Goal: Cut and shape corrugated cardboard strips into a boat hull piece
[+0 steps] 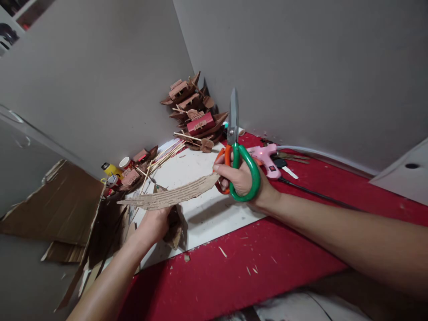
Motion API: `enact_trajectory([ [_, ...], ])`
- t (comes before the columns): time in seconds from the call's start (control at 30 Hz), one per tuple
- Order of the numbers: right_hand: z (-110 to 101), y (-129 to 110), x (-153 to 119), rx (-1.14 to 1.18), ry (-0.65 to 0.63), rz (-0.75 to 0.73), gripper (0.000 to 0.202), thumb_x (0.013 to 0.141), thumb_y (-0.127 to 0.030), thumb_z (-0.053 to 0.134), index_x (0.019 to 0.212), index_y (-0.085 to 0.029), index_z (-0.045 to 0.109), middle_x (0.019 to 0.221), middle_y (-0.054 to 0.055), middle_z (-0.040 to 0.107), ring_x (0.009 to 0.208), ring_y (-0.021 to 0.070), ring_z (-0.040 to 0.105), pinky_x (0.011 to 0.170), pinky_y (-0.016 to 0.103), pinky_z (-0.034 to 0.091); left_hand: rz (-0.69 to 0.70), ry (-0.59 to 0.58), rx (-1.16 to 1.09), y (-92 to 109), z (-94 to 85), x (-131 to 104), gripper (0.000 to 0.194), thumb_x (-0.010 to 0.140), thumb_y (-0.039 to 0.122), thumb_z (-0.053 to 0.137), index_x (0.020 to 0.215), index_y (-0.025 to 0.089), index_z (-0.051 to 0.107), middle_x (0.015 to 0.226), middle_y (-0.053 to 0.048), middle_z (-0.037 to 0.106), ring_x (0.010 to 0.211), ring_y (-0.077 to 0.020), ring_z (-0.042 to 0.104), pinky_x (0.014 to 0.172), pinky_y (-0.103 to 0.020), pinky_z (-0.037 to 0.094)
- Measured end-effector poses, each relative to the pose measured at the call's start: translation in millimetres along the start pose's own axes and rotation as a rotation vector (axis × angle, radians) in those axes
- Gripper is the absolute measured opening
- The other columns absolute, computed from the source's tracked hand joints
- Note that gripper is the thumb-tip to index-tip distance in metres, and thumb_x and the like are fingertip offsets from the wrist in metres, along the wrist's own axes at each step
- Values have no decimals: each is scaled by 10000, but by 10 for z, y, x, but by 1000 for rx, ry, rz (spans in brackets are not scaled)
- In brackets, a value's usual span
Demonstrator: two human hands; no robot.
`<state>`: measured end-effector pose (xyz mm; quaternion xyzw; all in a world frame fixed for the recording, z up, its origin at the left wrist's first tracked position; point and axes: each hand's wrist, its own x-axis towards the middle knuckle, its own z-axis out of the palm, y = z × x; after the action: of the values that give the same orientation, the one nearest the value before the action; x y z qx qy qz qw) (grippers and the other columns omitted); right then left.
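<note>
My right hand (239,180) is closed around a pair of scissors (234,133) with green and orange handles. The blades point upward and lie together. Thumb and fingers of that hand also pinch the right end of a curved corrugated cardboard strip (180,194). My left hand (156,225) is beneath the strip, which hides its fingers, so their grip does not show. Right beside it, a brown folded cardboard piece (174,229) is over the white board (207,223).
Cardboard model boats (200,125) are piled in the corner. A pink glue gun (265,160) with a black cord lies on the red tabletop (267,258). Thin sticks (167,156), paper cups (125,163) and a yellow bottle (112,170) stand left, near large cardboard sheets (63,209).
</note>
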<state>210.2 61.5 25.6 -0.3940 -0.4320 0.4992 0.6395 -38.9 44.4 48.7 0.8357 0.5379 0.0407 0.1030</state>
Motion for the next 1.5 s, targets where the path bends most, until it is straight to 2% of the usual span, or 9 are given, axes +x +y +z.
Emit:
enact_trajectory([
  [0.2,10,-33,-17,18,-3,-9,93,721,-247,596,741,-195,522,452,-69,468,332,86,452,305,204,384,-2,-37,-44,2,-11,21,391,667,16,467,978,196,622,1034,-88,657,1025,-250,570,922,-391,422],
  [0.37,23,-42,-22,61,15,9,133,700,-254,621,751,-195,513,450,-73,468,333,87,446,295,204,387,-63,-132,-159,16,-402,-241,100,766,178,540,850,172,592,836,-54,648,777,-186,602,740,-311,487],
  [0.5,29,-60,-30,83,11,-5,131,695,-239,622,746,-192,511,459,-70,464,339,85,446,301,205,379,-178,-498,-573,63,-721,-649,195,830,340,534,944,183,551,756,-24,610,606,-132,556,561,-241,463],
  [0.6,43,-90,-52,102,16,19,123,694,-234,616,745,-193,513,464,-65,461,336,75,433,303,199,362,-280,-297,-261,52,-689,-769,218,869,354,473,914,176,591,705,-31,598,569,-139,529,540,-254,417],
  [0.7,59,-102,-69,89,27,30,109,688,-235,606,717,-188,512,477,-55,463,332,65,424,297,195,342,-158,-31,153,37,-490,-645,194,852,267,491,874,182,664,818,-72,637,732,-191,562,684,-314,419],
  [0.93,31,-28,-29,80,-9,13,122,708,-226,614,764,-192,510,446,-72,455,332,78,435,310,201,369,-21,-188,440,100,-202,-235,153,664,288,685,796,210,694,912,-95,638,966,-296,525,910,-433,342],
  [1.27,44,-72,-45,99,16,43,140,685,-233,630,743,-187,511,493,-64,477,337,66,451,303,184,344,-125,-203,305,47,-83,-103,184,636,75,540,668,208,663,712,-54,665,717,-219,586,734,-349,407],
  [1.43,22,-72,-21,102,39,10,123,695,-236,623,727,-188,514,478,-64,470,334,67,440,302,189,340,-94,-149,98,121,-416,-401,108,752,155,545,733,192,644,817,-36,669,801,-177,584,783,-290,418],
  [1.5,21,-86,-21,98,62,2,128,699,-250,626,726,-190,516,468,-65,466,336,73,442,305,194,349,-60,-271,-322,194,-567,-628,169,811,238,547,670,180,622,758,-41,644,731,-163,564,700,-267,430],
])
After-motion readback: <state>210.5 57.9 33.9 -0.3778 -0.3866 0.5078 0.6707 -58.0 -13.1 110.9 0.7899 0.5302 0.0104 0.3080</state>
